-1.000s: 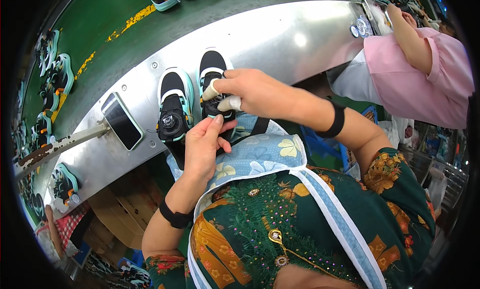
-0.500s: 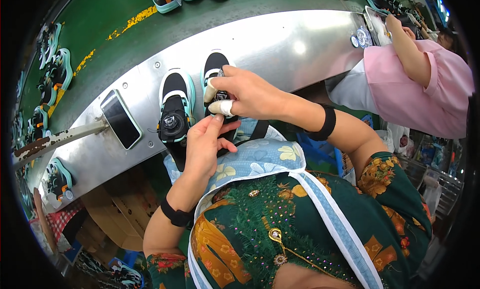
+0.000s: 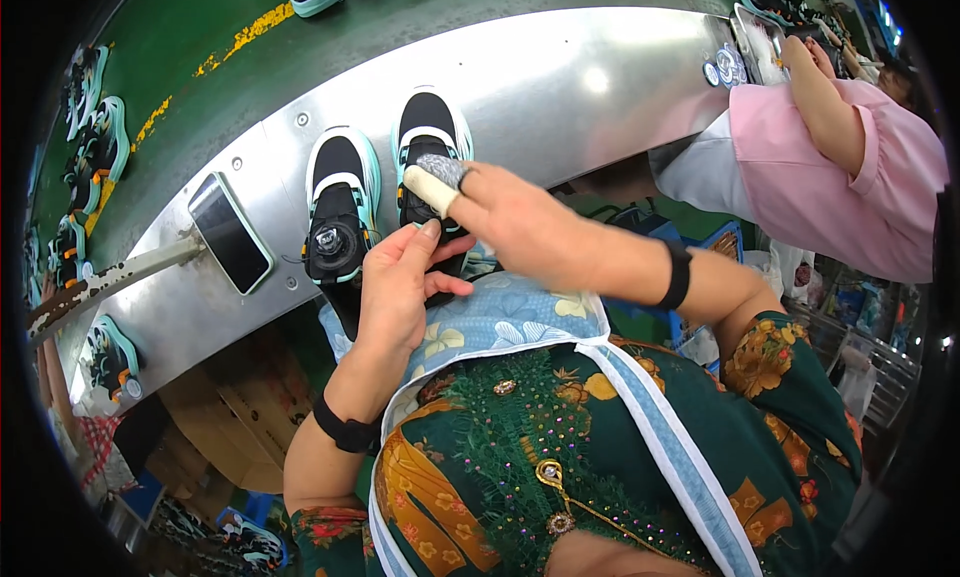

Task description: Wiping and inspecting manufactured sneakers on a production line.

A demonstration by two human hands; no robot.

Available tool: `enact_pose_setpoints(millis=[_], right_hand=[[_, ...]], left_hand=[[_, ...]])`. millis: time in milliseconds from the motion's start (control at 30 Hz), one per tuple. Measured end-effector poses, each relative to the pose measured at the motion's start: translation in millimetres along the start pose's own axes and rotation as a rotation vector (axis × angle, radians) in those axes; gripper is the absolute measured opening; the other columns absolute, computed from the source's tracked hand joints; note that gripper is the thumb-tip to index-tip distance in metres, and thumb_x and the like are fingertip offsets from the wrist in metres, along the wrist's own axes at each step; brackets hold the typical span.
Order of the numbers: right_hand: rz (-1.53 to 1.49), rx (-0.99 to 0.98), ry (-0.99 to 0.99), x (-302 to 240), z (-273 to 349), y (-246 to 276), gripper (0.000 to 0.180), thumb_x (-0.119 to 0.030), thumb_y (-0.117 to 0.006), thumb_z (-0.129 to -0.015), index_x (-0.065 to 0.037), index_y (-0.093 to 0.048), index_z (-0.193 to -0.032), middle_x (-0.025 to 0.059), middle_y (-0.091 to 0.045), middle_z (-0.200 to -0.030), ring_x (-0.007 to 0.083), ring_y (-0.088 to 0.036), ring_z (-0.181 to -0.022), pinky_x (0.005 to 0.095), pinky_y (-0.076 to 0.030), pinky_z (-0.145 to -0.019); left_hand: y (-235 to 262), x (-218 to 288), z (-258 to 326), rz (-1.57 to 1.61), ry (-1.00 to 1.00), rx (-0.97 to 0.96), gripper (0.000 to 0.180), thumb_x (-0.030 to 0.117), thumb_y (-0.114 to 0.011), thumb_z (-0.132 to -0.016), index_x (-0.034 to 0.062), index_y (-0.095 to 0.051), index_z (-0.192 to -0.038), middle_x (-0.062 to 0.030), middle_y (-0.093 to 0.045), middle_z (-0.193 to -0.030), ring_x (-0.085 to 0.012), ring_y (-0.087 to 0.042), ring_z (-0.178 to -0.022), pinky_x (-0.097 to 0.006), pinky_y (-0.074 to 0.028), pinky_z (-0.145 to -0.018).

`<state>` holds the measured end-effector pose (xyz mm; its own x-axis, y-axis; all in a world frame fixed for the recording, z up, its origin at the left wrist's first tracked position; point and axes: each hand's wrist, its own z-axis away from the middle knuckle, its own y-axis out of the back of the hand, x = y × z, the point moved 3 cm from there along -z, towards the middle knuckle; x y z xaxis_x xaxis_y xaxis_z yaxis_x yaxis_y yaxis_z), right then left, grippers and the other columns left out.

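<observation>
**A:** What has moved since a second ago?

**B:** I see my right hand (image 3: 510, 232) has come back a little toward the near edge of the steel counter (image 3: 600, 87), and the right shoe (image 3: 430, 167) has slid with it; its heel now hangs over that edge above my apron (image 3: 500, 322). The left shoe (image 3: 340, 212) has barely shifted.

**A:** How are the fingers?

**B:** On the right hand they curl down over the right shoe's tongue and close on it. One finger wears a pale wrap, and a small grey pad (image 3: 440, 169) sits at the fingertips, pressed to the shoe. My left hand (image 3: 400, 287) lies half open, fingers narrow and together, its tips touching the side of the right shoe near the heel, thumb spread below.

**A:** And where do the shoes stand?

**B:** Side by side at the counter's near edge, toes pointing to the far edge, nearly touching. Both are black with mint soles; the left one shows a round dial on top.

**A:** Anything else nearby?

**B:** A dark phone (image 3: 230, 234) lies flat toward the counter's left end. A person in a pink top (image 3: 850, 177) works at the right end.
</observation>
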<state>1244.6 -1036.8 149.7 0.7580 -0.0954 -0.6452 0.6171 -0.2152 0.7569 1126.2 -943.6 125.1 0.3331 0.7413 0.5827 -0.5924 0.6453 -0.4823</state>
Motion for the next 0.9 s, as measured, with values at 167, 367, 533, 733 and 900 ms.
enact_pose_setpoints(millis=[167, 367, 533, 733, 900], right_hand=[[0.186, 0.069, 0.078, -8.8, 3.4, 7.6, 0.058, -0.006, -0.055, -0.079, 0.001, -0.043, -0.135, 0.0209, -0.055, -0.119, 0.0388, -0.049, -0.117, 0.0454, -0.037, -0.103], [-0.047, -0.118, -0.067, 20.8, -8.3, 39.4, 0.044, -0.009, -0.059, -0.087, -0.016, -0.055, -0.130, 0.0183, -0.059, -0.106, 0.0337, -0.058, -0.096, 0.0376, -0.046, -0.086], [-0.234, -0.153, -0.027, -2.2, -68.5, 34.4, 0.041, -0.015, -0.063, -0.087, -0.015, -0.057, -0.128, 0.0146, -0.059, -0.095, 0.0278, -0.057, -0.080, 0.0357, -0.046, -0.074], [-0.023, -0.279, 0.133, -19.5, -79.1, -13.5, 0.038, -0.014, -0.063, -0.083, -0.016, -0.060, -0.121, 0.0132, -0.052, -0.081, 0.0332, -0.058, -0.081, 0.0401, -0.047, -0.072], [-0.161, -0.361, -0.015, -15.0, -92.9, -3.7, 0.024, -0.015, -0.067, -0.077, -0.008, -0.065, -0.100, 0.0143, -0.058, -0.085, 0.0361, -0.059, -0.086, 0.0452, -0.047, -0.073]], left_hand=[[-7.5, 3.5, 0.5, -0.001, 0.018, -0.015, 0.027, 0.017, -0.049, -0.098, -0.0062, -0.059, -0.104, -0.0108, -0.061, -0.100, -0.0211, -0.064, -0.095, -0.029, -0.057, -0.061], [13.7, 26.0, 57.9, -0.145, -0.043, 0.006, 0.032, 0.023, -0.049, -0.097, -0.0067, -0.059, -0.103, -0.0181, -0.062, -0.103, -0.0233, -0.067, -0.079, -0.027, -0.054, -0.053], [49.0, 34.9, 51.8, -0.018, -0.038, 0.211, 0.037, 0.029, -0.057, -0.094, -0.0076, -0.059, -0.098, -0.0185, -0.063, -0.097, -0.0211, -0.066, -0.075, -0.025, -0.048, -0.044], [39.4, 8.7, 28.9, 0.112, -0.207, 0.275, 0.018, 0.010, -0.054, -0.094, -0.0031, -0.061, -0.104, -0.0139, -0.065, -0.099, -0.0162, -0.066, -0.082, -0.023, -0.047, -0.043], [41.6, 12.1, 25.9, 0.057, -0.197, 0.277, 0.021, 0.010, -0.054, -0.094, -0.0045, -0.061, -0.107, -0.0137, -0.066, -0.099, -0.0160, -0.066, -0.086, -0.023, -0.046, -0.041]])
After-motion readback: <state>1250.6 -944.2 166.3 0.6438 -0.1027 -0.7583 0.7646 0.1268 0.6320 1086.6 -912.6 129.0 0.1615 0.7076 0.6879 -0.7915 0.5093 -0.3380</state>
